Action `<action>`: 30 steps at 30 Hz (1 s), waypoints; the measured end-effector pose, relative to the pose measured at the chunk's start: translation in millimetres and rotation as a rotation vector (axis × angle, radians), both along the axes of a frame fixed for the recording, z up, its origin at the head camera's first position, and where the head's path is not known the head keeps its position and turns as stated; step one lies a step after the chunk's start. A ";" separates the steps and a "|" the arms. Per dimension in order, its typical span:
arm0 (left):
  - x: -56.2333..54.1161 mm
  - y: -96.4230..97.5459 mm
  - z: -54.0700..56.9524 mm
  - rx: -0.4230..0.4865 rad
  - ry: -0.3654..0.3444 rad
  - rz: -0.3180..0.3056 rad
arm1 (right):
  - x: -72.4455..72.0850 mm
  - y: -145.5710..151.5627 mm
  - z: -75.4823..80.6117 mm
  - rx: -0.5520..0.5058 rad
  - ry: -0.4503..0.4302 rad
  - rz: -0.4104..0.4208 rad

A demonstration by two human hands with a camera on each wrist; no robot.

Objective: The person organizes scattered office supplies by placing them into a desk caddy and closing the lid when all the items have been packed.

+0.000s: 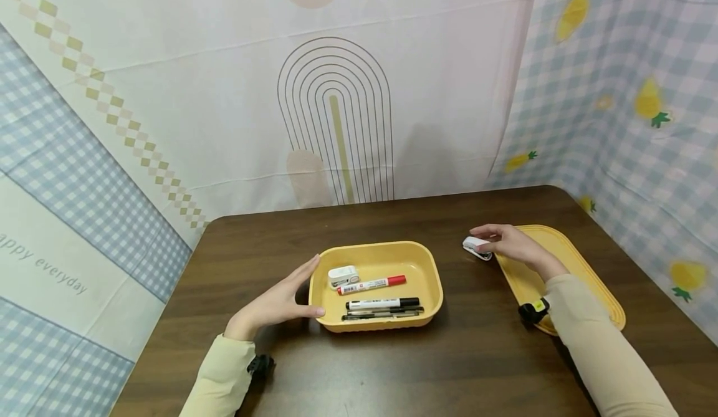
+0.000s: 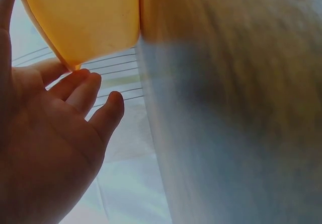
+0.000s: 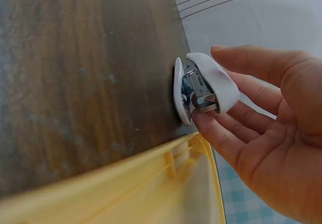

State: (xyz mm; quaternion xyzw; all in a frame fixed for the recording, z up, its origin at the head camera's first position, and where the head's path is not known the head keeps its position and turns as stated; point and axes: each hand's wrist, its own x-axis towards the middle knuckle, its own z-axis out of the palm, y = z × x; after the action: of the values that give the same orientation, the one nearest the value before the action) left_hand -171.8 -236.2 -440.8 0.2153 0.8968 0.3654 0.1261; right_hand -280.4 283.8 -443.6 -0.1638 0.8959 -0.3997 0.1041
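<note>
A small white stapler (image 3: 216, 83) with a metal inside rests on the wooden table, just left of the yellow lid. My right hand (image 1: 507, 244) holds it, thumb on one side and fingers on the other. My left hand (image 1: 278, 298) is spread across the left end of a yellow box (image 1: 434, 280), its thumb on the front corner and its fingertips at the rim of the back corner. Inside the box lie another small white stapler (image 1: 343, 277), a red marker (image 1: 371, 285), a black-capped marker (image 1: 382, 303) and slim dark pens (image 1: 382, 315).
The yellow lid (image 1: 583, 280) lies flat on the right of the table (image 1: 392, 373), partly under my right forearm. Behind the table hangs a printed cloth (image 1: 437, 80), with checked cloth at both sides.
</note>
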 end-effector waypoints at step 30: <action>0.0 1.0 1.1 0.003 0.029 -0.021 | 2.1 -1.7 -6.0 0.014 0.022 -0.046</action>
State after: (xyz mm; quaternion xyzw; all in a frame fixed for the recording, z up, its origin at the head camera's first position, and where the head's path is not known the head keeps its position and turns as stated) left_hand -171.7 -235.1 -439.7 0.2300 0.8957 0.3622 0.1166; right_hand -278.3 282.1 -449.6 -0.1468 0.9033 -0.3937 0.0862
